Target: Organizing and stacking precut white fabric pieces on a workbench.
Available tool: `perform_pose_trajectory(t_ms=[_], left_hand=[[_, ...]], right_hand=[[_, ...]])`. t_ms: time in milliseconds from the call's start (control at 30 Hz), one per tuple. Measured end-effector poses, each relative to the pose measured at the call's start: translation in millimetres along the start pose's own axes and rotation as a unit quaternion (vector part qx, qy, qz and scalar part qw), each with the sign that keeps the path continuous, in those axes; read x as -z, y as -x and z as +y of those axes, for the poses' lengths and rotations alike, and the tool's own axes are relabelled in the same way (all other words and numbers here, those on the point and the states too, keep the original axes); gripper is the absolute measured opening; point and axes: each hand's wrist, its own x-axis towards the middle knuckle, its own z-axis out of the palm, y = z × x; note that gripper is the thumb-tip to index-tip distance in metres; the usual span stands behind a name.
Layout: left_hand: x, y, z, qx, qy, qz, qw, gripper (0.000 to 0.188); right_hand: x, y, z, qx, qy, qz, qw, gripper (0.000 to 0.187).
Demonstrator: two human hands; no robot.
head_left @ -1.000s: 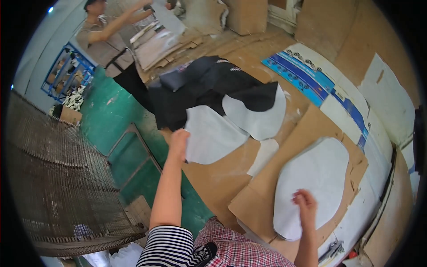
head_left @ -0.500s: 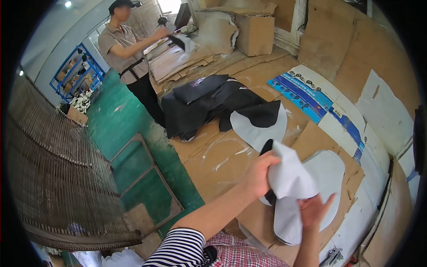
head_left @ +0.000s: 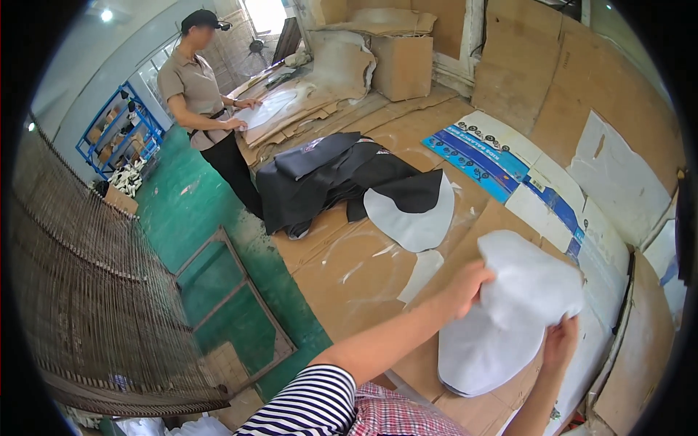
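A white, curved piece of sheet material [head_left: 529,276] is stretched between my two hands. My left hand [head_left: 469,291] pinches its left edge. My right hand [head_left: 561,340] has its fingers closed on the lower right edge. Beneath it lies a stack of similar white rounded pieces [head_left: 486,356] on the cardboard-covered table [head_left: 349,269], partly hidden by the held piece. Farther off, a black-and-white piece [head_left: 413,221] lies with its white side partly folded under black. Next to it is a heap of black pieces [head_left: 327,178].
Behind the table's left side a co-worker [head_left: 200,94] rests both hands on a white piece [head_left: 269,107]. A cardboard box [head_left: 401,67] stands at the back. Blue-and-white printed cardboard [head_left: 487,156] covers the far right. A wire rack [head_left: 94,291] and metal frame [head_left: 236,301] stand left.
The piece in my hands has gone from bunched up to spread out, white face up, moving right over the stack. My right hand has closed on its edge. The co-worker's hands have lowered.
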Motion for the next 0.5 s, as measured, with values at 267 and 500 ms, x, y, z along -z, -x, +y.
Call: perform_pose_trajectory(t_ms=[267, 500], left_hand=[[80.6, 40.6, -130.5, 0.210, -0.103, 0.165, 0.958, 0.029], [76.5, 58.4, -113.1, 0.295, -0.188, 0.158, 0.923, 0.020]], right_hand=[[95.3, 77.9, 92.6, -0.201, 0.097, 0.172, 0.959, 0.020], [74.8, 68.2, 81.6, -0.179, 0.142, 0.188, 0.955, 0.024]])
